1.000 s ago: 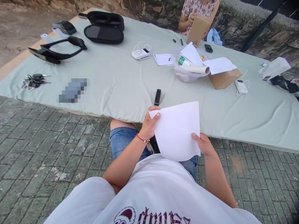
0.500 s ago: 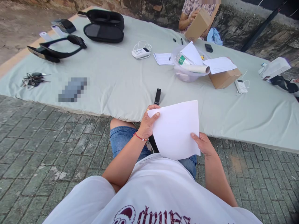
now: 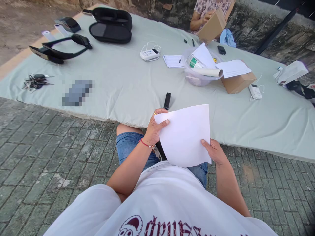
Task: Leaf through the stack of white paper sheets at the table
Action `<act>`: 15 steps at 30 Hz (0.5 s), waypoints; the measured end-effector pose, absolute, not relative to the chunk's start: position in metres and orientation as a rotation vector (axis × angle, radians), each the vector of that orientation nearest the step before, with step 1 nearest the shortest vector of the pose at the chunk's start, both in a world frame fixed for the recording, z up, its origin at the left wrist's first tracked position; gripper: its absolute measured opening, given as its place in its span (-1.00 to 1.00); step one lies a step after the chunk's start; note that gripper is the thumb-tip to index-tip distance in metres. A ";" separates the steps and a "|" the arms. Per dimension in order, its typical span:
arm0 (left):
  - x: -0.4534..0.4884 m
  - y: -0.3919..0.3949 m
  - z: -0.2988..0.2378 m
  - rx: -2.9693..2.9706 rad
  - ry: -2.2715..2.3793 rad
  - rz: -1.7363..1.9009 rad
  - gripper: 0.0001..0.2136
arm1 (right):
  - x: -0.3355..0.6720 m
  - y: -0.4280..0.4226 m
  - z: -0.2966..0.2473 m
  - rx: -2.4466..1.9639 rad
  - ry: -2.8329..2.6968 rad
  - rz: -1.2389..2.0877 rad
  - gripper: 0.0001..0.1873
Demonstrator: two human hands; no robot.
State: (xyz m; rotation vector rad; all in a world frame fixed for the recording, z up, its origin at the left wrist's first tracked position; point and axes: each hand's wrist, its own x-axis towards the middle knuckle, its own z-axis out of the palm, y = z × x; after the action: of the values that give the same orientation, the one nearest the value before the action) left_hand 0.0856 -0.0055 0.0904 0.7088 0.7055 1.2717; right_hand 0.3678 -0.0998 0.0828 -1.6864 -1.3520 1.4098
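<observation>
I hold a blank white sheet of paper above my lap, at the near edge of a pale green mat. My left hand pinches the sheet's upper left corner, thumb on top. My right hand grips the sheet's lower right edge, thumb on the front face. A small black stick-shaped device lies on the mat just beyond my left hand.
On the mat lie a black headset, a black case, keys, a white device with cable, a plastic bowl with papers and a cardboard box. Across the mat another person holds a brown box. Brick paving surrounds it.
The sheet and both hands have stayed almost still, drifting slightly upward in view. The person across the mat has tilted and turned their brown box.
</observation>
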 end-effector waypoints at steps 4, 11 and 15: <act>0.084 -0.005 0.094 0.727 0.722 1.284 -0.57 | 0.367 -0.100 0.088 -1.699 -1.404 1.384 -0.45; 0.081 -0.006 0.087 0.686 0.680 1.226 -0.48 | 0.371 -0.100 0.093 -1.739 -1.553 1.254 -0.50; 0.080 -0.007 0.076 0.624 0.666 1.195 -0.54 | 0.373 -0.101 0.095 -1.758 -1.594 1.216 -0.49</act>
State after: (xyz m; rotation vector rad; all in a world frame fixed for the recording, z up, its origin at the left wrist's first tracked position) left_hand 0.0804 -0.0070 0.0759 0.6242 0.6657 1.1946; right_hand 0.3733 -0.1011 0.0949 -1.7580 -1.5936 1.2163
